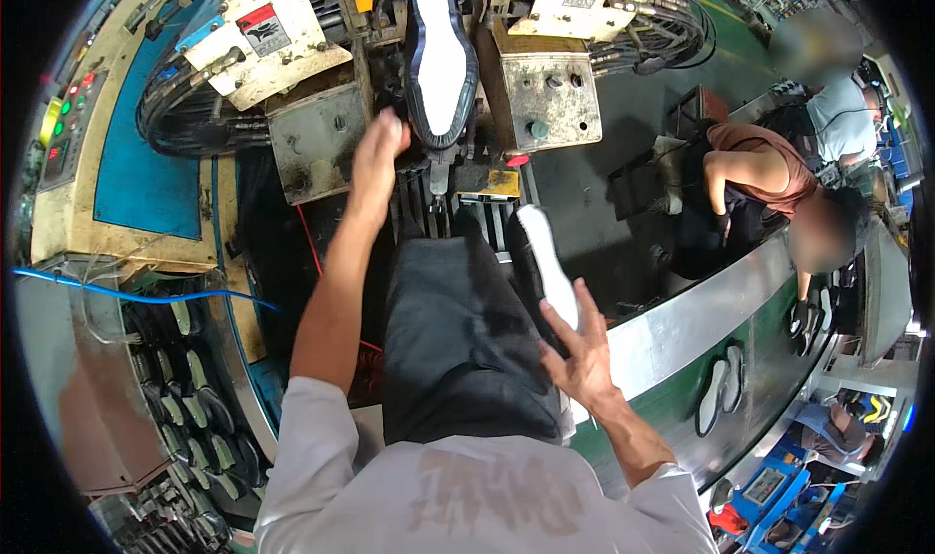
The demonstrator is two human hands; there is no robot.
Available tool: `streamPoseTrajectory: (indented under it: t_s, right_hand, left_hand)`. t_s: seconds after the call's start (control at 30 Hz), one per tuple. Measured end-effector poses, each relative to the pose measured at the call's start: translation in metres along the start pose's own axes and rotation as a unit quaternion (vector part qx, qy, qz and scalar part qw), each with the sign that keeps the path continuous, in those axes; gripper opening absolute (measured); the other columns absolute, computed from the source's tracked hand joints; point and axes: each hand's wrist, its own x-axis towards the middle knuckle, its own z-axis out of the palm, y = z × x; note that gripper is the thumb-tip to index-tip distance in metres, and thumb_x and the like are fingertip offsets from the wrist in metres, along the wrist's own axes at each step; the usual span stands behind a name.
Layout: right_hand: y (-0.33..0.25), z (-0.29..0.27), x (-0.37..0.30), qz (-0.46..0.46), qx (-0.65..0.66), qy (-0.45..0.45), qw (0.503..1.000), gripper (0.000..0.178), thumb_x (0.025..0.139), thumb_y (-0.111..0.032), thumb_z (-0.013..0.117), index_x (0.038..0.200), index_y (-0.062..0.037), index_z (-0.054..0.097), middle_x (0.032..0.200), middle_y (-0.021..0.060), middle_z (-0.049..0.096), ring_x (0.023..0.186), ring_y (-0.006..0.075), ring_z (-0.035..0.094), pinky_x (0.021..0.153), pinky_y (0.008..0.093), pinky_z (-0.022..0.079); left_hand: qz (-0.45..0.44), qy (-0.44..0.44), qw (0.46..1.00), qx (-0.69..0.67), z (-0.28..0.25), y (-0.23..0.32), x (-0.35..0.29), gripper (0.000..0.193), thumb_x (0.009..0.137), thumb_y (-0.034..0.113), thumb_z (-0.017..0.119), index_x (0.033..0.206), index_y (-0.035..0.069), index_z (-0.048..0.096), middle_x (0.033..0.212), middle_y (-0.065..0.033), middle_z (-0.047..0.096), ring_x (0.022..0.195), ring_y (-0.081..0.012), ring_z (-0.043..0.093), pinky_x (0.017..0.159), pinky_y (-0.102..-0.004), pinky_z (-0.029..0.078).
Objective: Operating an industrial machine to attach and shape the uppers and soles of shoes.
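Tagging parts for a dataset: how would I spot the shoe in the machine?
Start at the machine, top centre. Between its cream covers, just right of the left hand, sits a dark shoe, white underside facing the camera. Unlike the tilted shoe at the right hand, its white area is ringed all round by dark edging.

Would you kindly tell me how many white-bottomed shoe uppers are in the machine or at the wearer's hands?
2: the mounted upper in the machine, beside the left hand; the second upper at the right hand.
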Motion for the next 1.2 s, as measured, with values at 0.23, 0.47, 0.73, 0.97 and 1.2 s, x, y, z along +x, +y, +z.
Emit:
streamPoseTrajectory:
  t_s: [0.23, 0.47, 0.73, 0.97, 1.2]
  right_hand:
    - [-0.035, -0.062, 0.127, -0.059, -0.091, 0.089, 0.99, 0.078, 0.085, -0.015, 0.088, 0.158, -0.0294, 0.065, 0.171, 0.034, 0.035, 0.137, 0.051, 0.057, 0.113, 0.0552, 0.053]
    - [-0.085, -0.051, 0.293, -0.157, -0.13, 0.132, 0.97, 0.074, 0.091, -0.02, 0.083, 0.16, -0.0382, 0.06, 0.169, 0.0326, 0.036, 0.124, 0.055, 0.06, 0.105, 0.0572, 0.06]
    - [-0.093, 0.044, 0.341, -0.116, -0.169, 0.139, 0.969, 0.075, 0.096, -0.028, 0.081, 0.165, -0.0389, 0.053, 0.169, 0.0365, 0.033, 0.14, 0.0589, 0.051, 0.108, 0.0641, 0.054]
    - [-0.121, 0.054, 0.335, -0.06, -0.161, 0.099, 0.98, 0.076, 0.096, -0.025, 0.079, 0.166, -0.0349, 0.051, 0.173, 0.0335, 0.029, 0.134, 0.0613, 0.051, 0.107, 0.0647, 0.054]
    - [-0.093, 0.07, 0.343, -0.256, -0.141, 0.25, 0.923, 0.061, 0.099, -0.018, 0.068, 0.157, -0.0058, 0.058, 0.16, 0.0361, 0.049, 0.151, 0.0535, 0.045, 0.129, 0.0611, 0.034]
  left_hand:
    - [-0.095, -0.111, 0.977, -0.156, 0.031, 0.082, 0.094, 0.076, 0.108, 0.041, 0.073, 0.17, 0.011, 0.041, 0.157, -0.0135, 0.06, 0.137, -0.0248, 0.063, 0.11, -0.0421, 0.055]
    - [0.035, -0.161, 0.937, -0.307, -0.03, 0.093, -0.027, 0.072, 0.116, 0.026, 0.053, 0.179, 0.01, 0.022, 0.173, -0.0173, 0.044, 0.151, -0.0317, 0.054, 0.123, -0.0466, 0.048]
    - [-0.128, -0.011, 0.902, -0.413, -0.112, 0.001, -0.188, 0.072, 0.113, 0.038, 0.059, 0.176, 0.014, 0.031, 0.16, -0.0121, 0.058, 0.139, -0.0283, 0.064, 0.118, -0.0453, 0.053]
    - [-0.234, 0.122, 0.888, -0.376, -0.118, -0.023, -0.252, 0.065, 0.117, 0.033, 0.049, 0.176, 0.011, 0.029, 0.158, -0.0107, 0.06, 0.137, -0.0261, 0.066, 0.116, -0.0414, 0.054]
    - [-0.117, 0.055, 0.974, -0.187, -0.079, 0.018, -0.26, 0.066, 0.114, 0.029, 0.042, 0.175, 0.007, 0.031, 0.163, -0.0154, 0.055, 0.143, -0.0296, 0.059, 0.122, -0.0441, 0.047]
